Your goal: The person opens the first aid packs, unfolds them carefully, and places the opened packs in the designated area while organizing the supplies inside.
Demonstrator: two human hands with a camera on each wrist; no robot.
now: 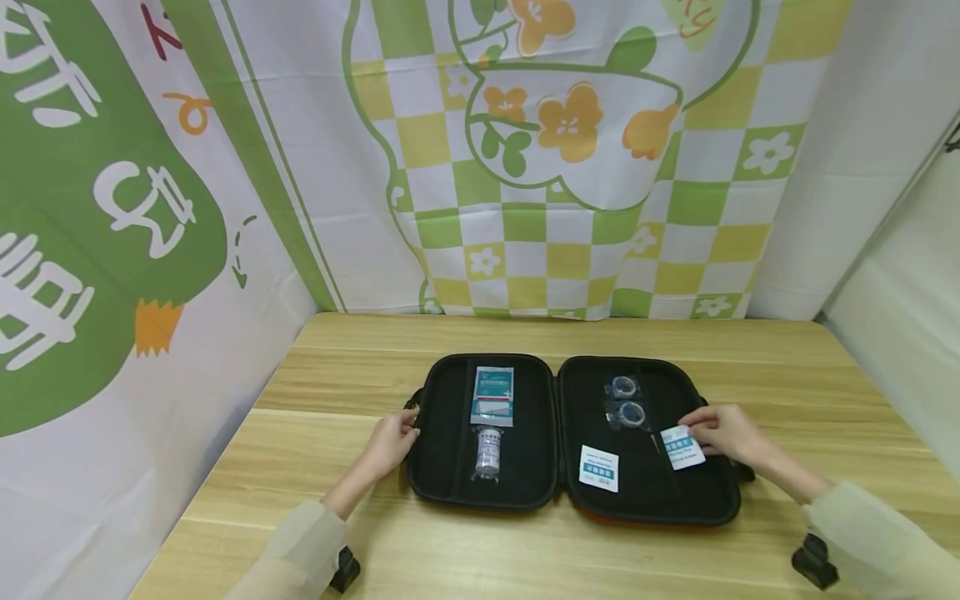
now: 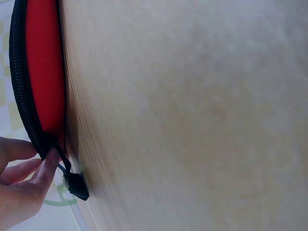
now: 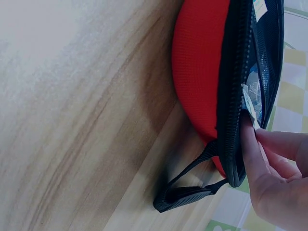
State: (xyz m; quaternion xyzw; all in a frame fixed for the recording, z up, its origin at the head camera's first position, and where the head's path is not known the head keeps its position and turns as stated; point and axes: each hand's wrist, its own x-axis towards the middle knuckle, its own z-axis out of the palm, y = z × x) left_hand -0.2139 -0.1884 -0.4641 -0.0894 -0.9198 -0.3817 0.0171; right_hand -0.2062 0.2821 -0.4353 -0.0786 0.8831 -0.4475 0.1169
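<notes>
An open black-lined zip case [image 1: 557, 492] lies on the table; the wrist views show its red outer shell [image 2: 45, 72]. My left hand [image 1: 392, 443] pinches the case's left rim, beside a black zipper pull [image 2: 76, 185]. In the right half, my right hand [image 1: 726, 433] pinches the corner of a white-and-blue alcohol pad packet [image 1: 681, 452]. A similar packet [image 1: 598, 469] lies at that half's lower left. Two clear-wrapped tape rolls [image 1: 631, 413] lie above, with a thin, unclear item [image 1: 656, 444] near the held packet.
The left half holds a teal-and-white packet [image 1: 492, 392] and a clear-wrapped white cylinder [image 1: 488, 454] with a printed label. A black handle [image 3: 185, 198] projects from the case's right side. Wooden tabletop [image 1: 480, 554] surrounds the case; a patterned curtain [image 1: 525, 250] hangs behind.
</notes>
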